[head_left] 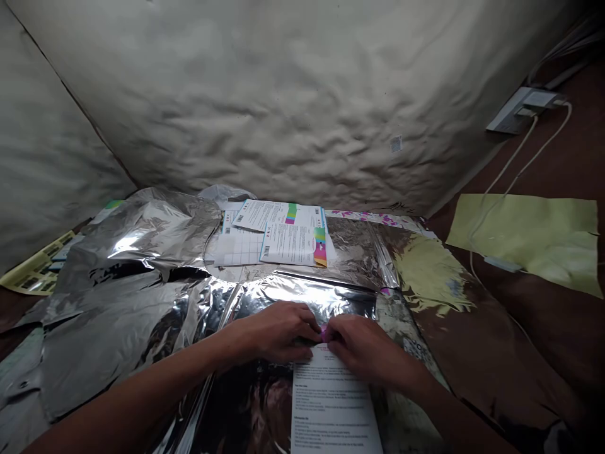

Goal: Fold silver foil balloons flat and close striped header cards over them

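"How many hands, and the fingers [314, 329]?"

"Two, left hand [278, 331] and right hand [363, 350], fingers narrow, pinching one pink piece [324, 335] at a printed sheet's [328, 403] top edge."

"Room?"

"Open silver foil [118, 353] leftward; four papers [288, 233] farther off."

The only view comes from a camera worn on the person's head, facing forward and tilted down over a desk spread with crinkled silver foil [118, 353]. It sits close above the left hand [278, 331] and right hand [366, 350], which are low in the frame, just above a printed sheet [331, 403]. Farther off, it takes in a stack of leaflets [278, 233] and a padded cream wall [283, 94].
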The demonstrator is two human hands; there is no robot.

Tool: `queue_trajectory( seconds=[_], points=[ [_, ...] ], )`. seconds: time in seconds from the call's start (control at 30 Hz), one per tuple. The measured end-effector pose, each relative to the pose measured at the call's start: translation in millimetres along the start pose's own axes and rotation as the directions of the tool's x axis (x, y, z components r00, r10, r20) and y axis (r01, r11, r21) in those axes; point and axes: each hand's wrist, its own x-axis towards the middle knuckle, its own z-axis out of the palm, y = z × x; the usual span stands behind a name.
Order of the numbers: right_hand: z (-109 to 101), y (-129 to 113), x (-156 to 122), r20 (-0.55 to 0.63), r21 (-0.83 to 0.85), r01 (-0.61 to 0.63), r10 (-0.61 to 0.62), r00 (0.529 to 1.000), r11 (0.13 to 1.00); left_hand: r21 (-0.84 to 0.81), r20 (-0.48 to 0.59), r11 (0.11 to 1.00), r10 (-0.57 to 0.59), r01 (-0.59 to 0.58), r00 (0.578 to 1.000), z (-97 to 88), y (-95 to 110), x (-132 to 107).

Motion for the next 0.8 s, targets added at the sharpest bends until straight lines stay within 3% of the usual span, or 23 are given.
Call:
queue_trajectory(
  seconds=[0.2, 0.3, 0.43, 0.6, 0.7, 0.8],
  points=[
    [-6.6, 4.9, -8.8, 0.011, 0.008, -0.055, 0.055, 0.998, 0.998, 0.049, 0.035, 0.998, -0.041, 0.039, 0.999, -0.2, 13.2, 1.8],
    [-8.5, 8.7, -16.6, -0.045, -0.004, -0.116, 0.116, 0.992, 0.993, 0.09, 0.009, 0.987, -0.137, 0.136, 0.991, 2.9, 21.4, 3.1],
    [-6.0, 21.4, -31.6, -0.03, 0.24, -0.097, 0.107, 0.994, 0.966, -0.004, -0.054, 0.959, -0.283, 0.283, 0.958, 3.7, 25.3, 4.1],
    [17.9, 39.1, -47.8, -0.163, 0.444, -0.093, 0.182, 0.97, 0.891, -0.236, -0.01, 0.913, -0.346, 0.334, 0.938, -0.9, 24.7, 6.8],
    [28.3, 41.5, -50.6, -0.201, 0.508, -0.1, 0.23, 0.952, 0.856, -0.415, -0.047, 0.817, -0.46, 0.402, 0.887, 2.0, 25.6, 9.6],
    [27.5, 41.9, -50.4, -0.176, 0.548, -0.108, 0.24, 0.955, 0.83, -0.652, -0.002, 0.601, -0.612, 0.463, 0.791, 7.7, 27.1, 12.7]
  ],
)
